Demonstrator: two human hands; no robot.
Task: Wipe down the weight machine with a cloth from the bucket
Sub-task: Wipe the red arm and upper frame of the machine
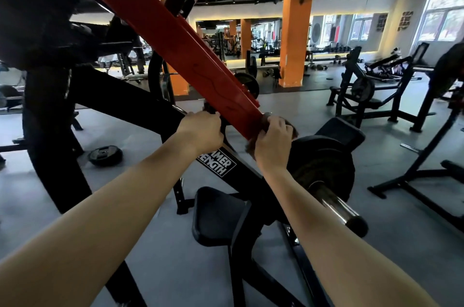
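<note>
A red lever arm point(175, 40) of the black weight machine point(226, 171) slants down from upper left to centre. My right hand point(273, 143) grips a brown cloth point(292, 129) against the lower end of that red arm. My left hand point(203, 131) is curled round a dark handle point(179, 109) just left of the red arm. Below my hands sit the machine's black seat pad point(216, 216) and a loaded weight plate point(324, 166) on a chrome sleeve point(339, 208). No bucket is in view.
A loose plate point(105, 155) lies on the grey floor at left. Other black benches and racks point(371, 96) stand at right. An orange pillar point(296, 25) rises behind, with mirrors along the far wall.
</note>
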